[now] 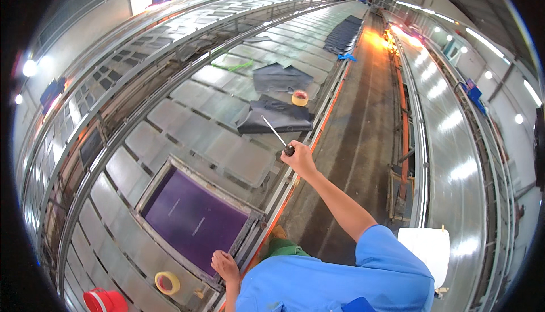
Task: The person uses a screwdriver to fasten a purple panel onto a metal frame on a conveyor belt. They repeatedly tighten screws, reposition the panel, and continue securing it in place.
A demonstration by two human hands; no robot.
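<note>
My right hand [298,158] is closed round the dark handle of a screwdriver [274,130]. Its metal shaft points up and to the left, over a dark fabric piece [275,117] on the long table. Beside the near right corner of a screen printing frame [196,221], my left hand [225,265] has its fingers curled in, and nothing shows in them. The frame lies on the table with a purple mesh and a worn, pale rim. A roll of tape [300,98] sits by the fabric; a second dark piece [282,77] lies just beyond.
Near the lower left stand a yellow tape roll [167,282] and a red bucket [106,300]. A row of dark pieces [343,34] lies farther up the table. An orange-edged rail [326,124] borders the aisle [346,141]. Another long table [454,141] runs along the right.
</note>
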